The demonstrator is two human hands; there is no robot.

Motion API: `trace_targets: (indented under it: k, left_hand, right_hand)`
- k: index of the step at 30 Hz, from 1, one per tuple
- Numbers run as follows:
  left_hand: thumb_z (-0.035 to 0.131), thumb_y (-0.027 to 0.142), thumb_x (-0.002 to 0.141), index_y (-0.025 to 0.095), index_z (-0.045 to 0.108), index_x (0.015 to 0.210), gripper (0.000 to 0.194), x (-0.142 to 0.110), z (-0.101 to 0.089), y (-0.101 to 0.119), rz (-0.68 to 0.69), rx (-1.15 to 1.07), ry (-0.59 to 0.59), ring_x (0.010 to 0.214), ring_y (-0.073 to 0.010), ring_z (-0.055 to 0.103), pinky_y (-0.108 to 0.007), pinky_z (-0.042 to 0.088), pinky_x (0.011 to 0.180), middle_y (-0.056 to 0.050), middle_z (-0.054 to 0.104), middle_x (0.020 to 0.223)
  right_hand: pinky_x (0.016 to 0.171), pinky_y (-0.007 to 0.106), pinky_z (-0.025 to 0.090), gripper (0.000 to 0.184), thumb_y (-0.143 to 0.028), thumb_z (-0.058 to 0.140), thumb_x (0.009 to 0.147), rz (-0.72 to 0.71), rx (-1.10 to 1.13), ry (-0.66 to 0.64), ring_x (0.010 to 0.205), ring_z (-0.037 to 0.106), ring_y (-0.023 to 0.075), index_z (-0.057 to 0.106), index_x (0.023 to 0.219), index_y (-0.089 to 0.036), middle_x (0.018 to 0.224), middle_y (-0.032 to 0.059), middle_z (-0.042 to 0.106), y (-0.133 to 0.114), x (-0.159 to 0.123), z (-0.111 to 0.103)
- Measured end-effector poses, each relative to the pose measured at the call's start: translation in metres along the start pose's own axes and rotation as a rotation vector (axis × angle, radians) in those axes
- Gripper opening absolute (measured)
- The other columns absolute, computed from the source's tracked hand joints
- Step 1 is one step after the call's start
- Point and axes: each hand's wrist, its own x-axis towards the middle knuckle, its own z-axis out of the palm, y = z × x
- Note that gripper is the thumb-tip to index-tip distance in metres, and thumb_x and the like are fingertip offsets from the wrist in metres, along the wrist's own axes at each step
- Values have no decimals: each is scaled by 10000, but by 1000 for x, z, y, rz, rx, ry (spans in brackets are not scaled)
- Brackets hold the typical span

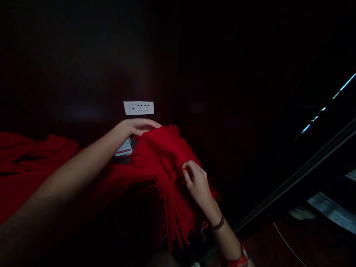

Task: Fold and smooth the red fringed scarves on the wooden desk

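Observation:
A red fringed scarf (164,152) lies bunched over a dark surface, its tassels hanging down toward the front. My left hand (141,126) reaches to the scarf's far edge, its fingertips hidden in or behind the cloth, so I cannot make out its grip. Lower down on the right, my right hand (197,180) pinches a fold of the scarf between thumb and fingers. A dark band circles the right wrist. The scarf stretches away to the left beneath my left forearm.
On the dark wall is a white socket plate (139,108). A phone-like flat object with a lit face (124,148) lies beside my left wrist. At lower right are a thin white cable (288,244) and a pale flat sheet (332,211). Most surroundings are very dark.

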Motion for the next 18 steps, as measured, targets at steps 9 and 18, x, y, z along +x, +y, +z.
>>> trace_targets:
  k: [9, 18]
  left_hand:
    - [639, 204, 589, 275, 485, 1098, 536, -62, 4, -23, -54, 100, 94, 969, -186, 510, -232, 415, 759, -34, 559, 1054]
    - [622, 163, 611, 222, 539, 1031, 432, -32, -5, -13, 93, 118, 94, 861, -121, 550, -172, 433, 664, -53, 553, 1072]
  right_hand:
    - [525, 191, 367, 206, -81, 334, 786, -108, -539, -293, 546, 509, 93, 487, 849, -205, 720, 14, 550, -60, -17, 45]
    - [577, 207, 422, 536, -50, 338, 741, -55, -508, -143, 631, 559, 116, 334, 1230, -269, 836, 43, 597, -50, -1, 32]
